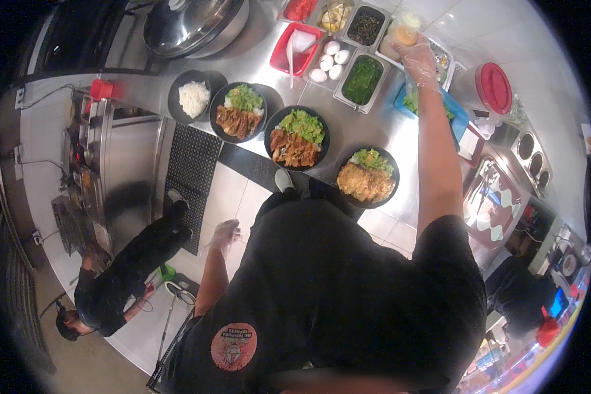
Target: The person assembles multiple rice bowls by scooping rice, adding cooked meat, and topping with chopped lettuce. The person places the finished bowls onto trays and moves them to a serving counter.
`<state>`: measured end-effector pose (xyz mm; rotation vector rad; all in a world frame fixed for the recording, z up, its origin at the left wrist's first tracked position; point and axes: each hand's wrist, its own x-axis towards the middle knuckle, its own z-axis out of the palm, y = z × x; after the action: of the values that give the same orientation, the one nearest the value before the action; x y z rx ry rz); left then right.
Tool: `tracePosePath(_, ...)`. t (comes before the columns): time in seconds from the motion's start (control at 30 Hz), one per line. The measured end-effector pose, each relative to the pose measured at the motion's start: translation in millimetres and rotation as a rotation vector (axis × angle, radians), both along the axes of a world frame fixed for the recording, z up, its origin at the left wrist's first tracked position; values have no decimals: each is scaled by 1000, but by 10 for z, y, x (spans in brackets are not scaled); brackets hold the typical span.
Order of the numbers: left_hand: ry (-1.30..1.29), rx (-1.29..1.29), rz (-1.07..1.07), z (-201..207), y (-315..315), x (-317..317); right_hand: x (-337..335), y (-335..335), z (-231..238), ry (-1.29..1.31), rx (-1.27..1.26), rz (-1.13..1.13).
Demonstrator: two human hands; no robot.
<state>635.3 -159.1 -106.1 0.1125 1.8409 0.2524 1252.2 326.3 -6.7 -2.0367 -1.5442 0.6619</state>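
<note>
My right hand [419, 62], in a clear plastic glove, reaches to the back of the counter, its fingers closed round a clear bottle [406, 27] with pale orange contents. My left hand [226, 234], also gloved, hangs low at my side with loosely spread fingers, holding nothing. Along the counter's near edge stand a black bowl of plain white rice [194, 99], two bowls of sliced browned meat with lettuce, the left one [238, 121] and the middle one [295, 148], and a bowl with a golden, egg-like topping and lettuce [369, 176].
Behind the bowls are a red tub [291, 58], boiled eggs [329, 62], a steel pan of green seaweed-like food [362, 80] and a blue tub of leaves [454, 115]. A large lidded pot [194, 26] stands back left. One person [121, 282] works at left, another [522, 292] at right.
</note>
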Motion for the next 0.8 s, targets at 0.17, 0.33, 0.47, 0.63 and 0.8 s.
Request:
tracePosePath(0.17, 20, 80, 59, 55, -33, 183, -37, -353, 220, 57, 229, -172)
tracePosePath(0.33, -15, 39, 26, 53, -8, 261, -19, -894, 251, 377, 89, -98)
tracePosePath(0.47, -114, 38, 34, -290, -164, -128, -872, -1006, 380, -219, -383, 353)
tracePosePath(0.63, 21, 110, 4, -52, 142, 103, -1147, -1124, -104, -325, -360, 308)
tracePosePath(0.8, -11, 112, -54, -5, 84, 75, -1060, -1124, -192, -398, -409, 360)
